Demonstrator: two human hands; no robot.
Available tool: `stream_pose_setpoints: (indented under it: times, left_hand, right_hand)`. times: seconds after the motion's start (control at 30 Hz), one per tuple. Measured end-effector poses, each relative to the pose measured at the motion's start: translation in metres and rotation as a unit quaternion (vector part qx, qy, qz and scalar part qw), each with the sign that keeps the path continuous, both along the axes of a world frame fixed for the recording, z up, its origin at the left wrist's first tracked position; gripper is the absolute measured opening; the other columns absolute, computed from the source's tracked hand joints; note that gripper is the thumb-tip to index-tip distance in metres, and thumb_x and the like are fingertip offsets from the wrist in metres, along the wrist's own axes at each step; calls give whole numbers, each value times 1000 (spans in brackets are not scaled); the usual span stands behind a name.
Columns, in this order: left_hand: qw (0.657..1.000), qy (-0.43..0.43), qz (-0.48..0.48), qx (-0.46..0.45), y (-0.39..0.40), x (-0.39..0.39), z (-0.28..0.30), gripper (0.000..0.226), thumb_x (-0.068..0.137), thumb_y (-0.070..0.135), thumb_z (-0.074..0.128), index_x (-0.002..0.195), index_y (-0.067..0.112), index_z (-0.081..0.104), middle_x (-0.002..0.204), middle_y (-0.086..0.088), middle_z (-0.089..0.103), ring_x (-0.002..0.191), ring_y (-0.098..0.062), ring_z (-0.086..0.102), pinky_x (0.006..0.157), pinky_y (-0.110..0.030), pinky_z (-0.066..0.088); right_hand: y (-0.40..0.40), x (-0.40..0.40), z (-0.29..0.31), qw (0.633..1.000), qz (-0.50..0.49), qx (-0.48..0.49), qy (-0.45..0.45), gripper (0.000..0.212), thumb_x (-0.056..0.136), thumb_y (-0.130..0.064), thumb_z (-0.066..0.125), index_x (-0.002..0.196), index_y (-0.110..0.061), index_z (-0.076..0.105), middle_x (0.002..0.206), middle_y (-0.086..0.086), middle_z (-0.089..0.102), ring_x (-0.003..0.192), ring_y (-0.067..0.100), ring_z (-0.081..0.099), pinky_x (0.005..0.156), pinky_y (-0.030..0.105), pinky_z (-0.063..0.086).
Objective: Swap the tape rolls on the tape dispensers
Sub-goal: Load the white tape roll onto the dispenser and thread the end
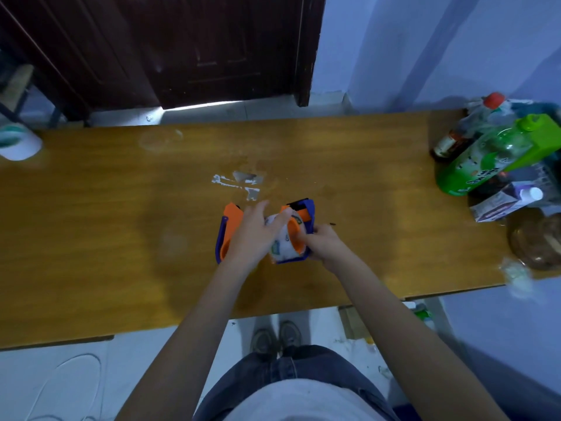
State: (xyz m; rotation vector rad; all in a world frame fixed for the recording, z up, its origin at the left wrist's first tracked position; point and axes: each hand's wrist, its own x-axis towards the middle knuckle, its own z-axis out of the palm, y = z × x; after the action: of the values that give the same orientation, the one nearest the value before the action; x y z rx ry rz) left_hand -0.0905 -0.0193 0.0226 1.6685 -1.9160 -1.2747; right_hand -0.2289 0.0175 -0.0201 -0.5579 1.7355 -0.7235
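Two blue-and-orange dispensers sit side by side mid-desk (121, 208), just below a patch of white residue (236, 183). The left hand (255, 232) wraps its grip around the white printed tape roll (282, 244) on the right dispenser (303, 220). The right hand (324, 241) pinches that dispenser's near edge. The left dispenser (227, 229) lies partly under the left wrist.

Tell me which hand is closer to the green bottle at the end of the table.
Right. The right hand sits at the dispenser on the side facing the green bottle; the left hand is just beyond it, further from the bottle.
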Motion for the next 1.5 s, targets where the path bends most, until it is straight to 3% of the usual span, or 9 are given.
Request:
stream_pose_setpoints:
  times: [0.07,0.2,0.43,0.63,0.93,1.07,1.23,1.33,1.5]
  left_hand:
    - [981,-17,-46,-190,4,11,6,70,85,56,53,141,17,40,133,-6,46,120,-19,46,101,-33,40]
    - [861,-86,-200,-459,11,35,-3,69,76,55,56,130,13,51,123,-10,58,114,-18,44,94,-28,32]
    - [795,-94,-210,-561,12,40,-7,39,83,43,63,116,22,58,112,-9,68,111,-20,51,88,-32,39]
    - [773,-40,-229,-590,15,36,1,9,84,29,69,89,25,76,101,-8,73,103,-21,58,82,-34,45]
    - [860,6,-153,-487,30,19,14,15,81,23,68,69,15,71,79,0,72,74,-20,69,67,-30,46]
    - [930,33,10,-367,20,14,41,23,85,34,54,75,17,67,65,8,64,58,-12,59,54,-25,42]
    - [972,21,81,-221,-12,3,55,18,84,37,57,79,22,66,79,3,73,79,-18,68,74,-40,53]
    - [985,51,104,-126,-28,2,49,14,83,33,61,74,23,65,79,0,74,80,-18,69,80,-44,53]
    - [985,87,135,-68,-27,-9,47,23,85,25,61,61,24,61,70,1,70,79,-22,68,83,-45,53]
  right_hand:
    - [1,0,-3,998,-38,3,-47,27,85,-20,66,105,-2,62,99,17,65,82,27,66,69,38,56]
    - [2,1,-2,985,-90,-12,-147,33,89,-8,57,118,8,57,100,20,63,77,25,63,59,33,58]
    - [7,4,7,978,-45,-37,-201,16,94,-4,46,93,-6,63,69,3,72,54,9,69,48,21,55]
    - [9,6,15,976,-13,-55,-208,16,92,0,48,90,-6,62,80,9,66,58,12,67,53,23,57]
    - [13,3,13,983,33,-76,-164,13,92,0,51,100,-7,58,75,3,71,57,8,69,55,25,56]
    - [14,4,10,988,71,-81,-110,24,86,8,55,109,0,57,84,7,71,69,14,68,71,39,59]
    - [24,19,17,969,49,-128,-204,26,72,5,65,91,-10,56,55,-11,70,51,-1,65,50,16,54]
    - [20,14,24,969,49,-140,-198,53,59,-7,65,111,-7,54,64,-10,72,58,1,68,54,19,56]
    - [24,-4,30,973,69,-131,-176,39,72,-1,70,107,-11,55,78,-8,71,63,2,67,55,20,56]
